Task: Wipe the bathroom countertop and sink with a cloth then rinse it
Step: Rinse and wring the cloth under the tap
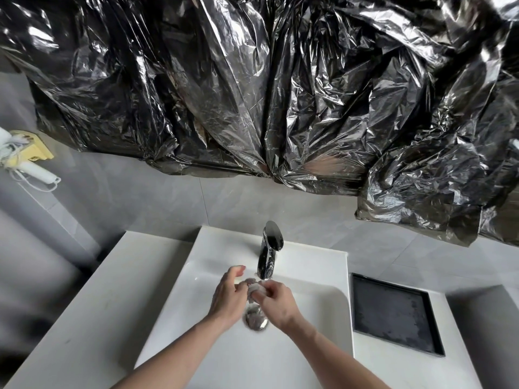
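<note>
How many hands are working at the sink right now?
2. The left hand and the right hand are both over the sink, just under the faucet, gripping a small wadded cloth between them above the drain.

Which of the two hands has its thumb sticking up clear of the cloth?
The left hand: its thumb points up free, while the right hand curls round the small crumpled grey cloth under the chrome faucet.
</note>
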`<state>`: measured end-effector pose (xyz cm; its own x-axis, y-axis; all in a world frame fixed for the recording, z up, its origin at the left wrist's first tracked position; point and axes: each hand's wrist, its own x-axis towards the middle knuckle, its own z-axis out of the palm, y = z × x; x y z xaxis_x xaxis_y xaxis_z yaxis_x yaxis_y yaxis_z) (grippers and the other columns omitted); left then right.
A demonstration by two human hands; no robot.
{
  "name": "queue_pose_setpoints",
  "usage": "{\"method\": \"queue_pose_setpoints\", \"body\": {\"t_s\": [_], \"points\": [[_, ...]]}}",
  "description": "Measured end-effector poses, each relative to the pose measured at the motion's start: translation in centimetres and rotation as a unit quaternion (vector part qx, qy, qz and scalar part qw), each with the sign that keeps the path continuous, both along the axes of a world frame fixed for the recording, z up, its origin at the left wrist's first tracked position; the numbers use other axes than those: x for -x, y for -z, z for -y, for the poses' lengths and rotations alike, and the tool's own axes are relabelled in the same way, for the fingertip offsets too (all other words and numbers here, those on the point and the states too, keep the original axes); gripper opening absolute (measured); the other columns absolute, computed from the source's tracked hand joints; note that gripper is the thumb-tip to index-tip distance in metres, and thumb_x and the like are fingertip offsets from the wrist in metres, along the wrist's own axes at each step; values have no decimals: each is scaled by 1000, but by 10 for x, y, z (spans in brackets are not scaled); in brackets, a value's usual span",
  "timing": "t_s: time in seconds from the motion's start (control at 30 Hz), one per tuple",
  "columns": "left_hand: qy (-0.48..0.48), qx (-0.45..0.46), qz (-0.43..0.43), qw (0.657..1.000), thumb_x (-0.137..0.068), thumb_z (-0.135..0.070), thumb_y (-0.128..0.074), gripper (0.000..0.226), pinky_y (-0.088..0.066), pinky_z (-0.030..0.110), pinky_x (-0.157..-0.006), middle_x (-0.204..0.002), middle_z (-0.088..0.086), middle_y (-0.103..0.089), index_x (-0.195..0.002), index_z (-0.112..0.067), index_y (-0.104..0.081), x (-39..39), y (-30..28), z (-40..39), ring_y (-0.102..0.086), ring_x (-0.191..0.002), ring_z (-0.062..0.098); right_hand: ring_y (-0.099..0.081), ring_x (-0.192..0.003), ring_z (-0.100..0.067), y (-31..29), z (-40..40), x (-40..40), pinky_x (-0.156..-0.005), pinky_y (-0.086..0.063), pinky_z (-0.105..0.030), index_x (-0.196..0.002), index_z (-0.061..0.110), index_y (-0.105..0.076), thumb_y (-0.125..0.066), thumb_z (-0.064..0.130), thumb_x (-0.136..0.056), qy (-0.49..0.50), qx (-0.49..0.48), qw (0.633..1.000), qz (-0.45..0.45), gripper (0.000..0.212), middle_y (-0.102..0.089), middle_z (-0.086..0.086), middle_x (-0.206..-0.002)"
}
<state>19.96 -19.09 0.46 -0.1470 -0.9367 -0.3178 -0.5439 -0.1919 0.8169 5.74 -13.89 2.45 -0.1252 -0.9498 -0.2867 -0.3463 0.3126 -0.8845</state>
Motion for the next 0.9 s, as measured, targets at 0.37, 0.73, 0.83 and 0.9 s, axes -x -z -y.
{"method": "queue_pose_setpoints", "body": {"t_s": [0.37,0.73,0.83,0.9], "points": [[-33,-140,-148,979,-102,-38,-54,30,-60,32,-65,-89,10,-75,-96,-13,-70,15,-13,-3,-71,-72,18,-69,-76,-20,28,-24,14,-73,-51,-34,-117,14,-66,-62,45,-96,132,-160,928,311,37,-72,-8,-92],[104,-146,-68,981,-85,0,-48,35,-58,29,-74,-98,6,-77,-95,-18,-76,2,-18,-14,-74,-86,17,-70,-86,-23,39,-9,1,-81,-55,-35,-127,5,-66,-67,44,-95,121,-164,904,376,50,-72,-11,-98],[118,-60,45,990,-78,3,-45,45,-52,22,-79,-97,-11,-76,-84,-27,-78,-9,-20,-9,-67,-88,3,-58,-61,-17,37,-3,3,-60,-49,-28,-115,1,-67,-76,32,-81,156,-152,938,268,47,-63,-4,-74],[83,20,82,993,-79,5,-44,49,-51,24,-92,-97,-16,-74,-81,-34,-73,-17,-25,-2,-66,-95,1,-50,-52,-14,36,-2,5,-53,-44,-27,-100,5,-69,-78,31,-82,139,-138,961,196,33,-57,2,-63]]}}
